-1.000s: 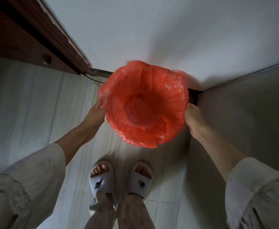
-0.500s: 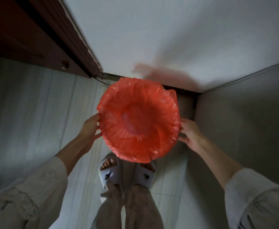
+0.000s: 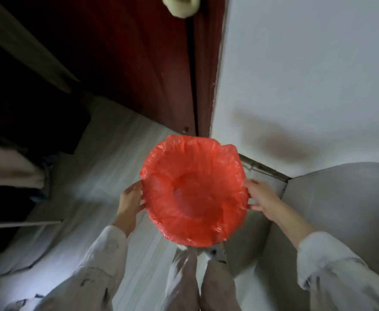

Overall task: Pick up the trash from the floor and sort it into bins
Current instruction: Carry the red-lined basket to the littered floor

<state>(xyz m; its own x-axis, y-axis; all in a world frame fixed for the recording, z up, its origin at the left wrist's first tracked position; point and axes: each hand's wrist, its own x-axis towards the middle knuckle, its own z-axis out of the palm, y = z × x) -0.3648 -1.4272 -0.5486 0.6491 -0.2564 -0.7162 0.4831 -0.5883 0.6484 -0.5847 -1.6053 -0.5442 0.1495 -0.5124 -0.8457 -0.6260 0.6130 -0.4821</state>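
Here left hand (image 3: 129,202) and right hand (image 3: 261,196) grasp red-lined bin (image 3: 194,191) at opposite rim sides.

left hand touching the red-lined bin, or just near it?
Touching. The head view shows the left hand against the side of the red-lined bin, fingers going under the liner's rim with no gap.

Pale grey-white long sleeves (image 3: 107,254), dark smudges on fabric, cuffs pushed up forearms. Mottled grey-brown trousers (image 3: 197,281) at 6 o'clock. Pale slipper (image 3: 216,252) partly visible, blurred.
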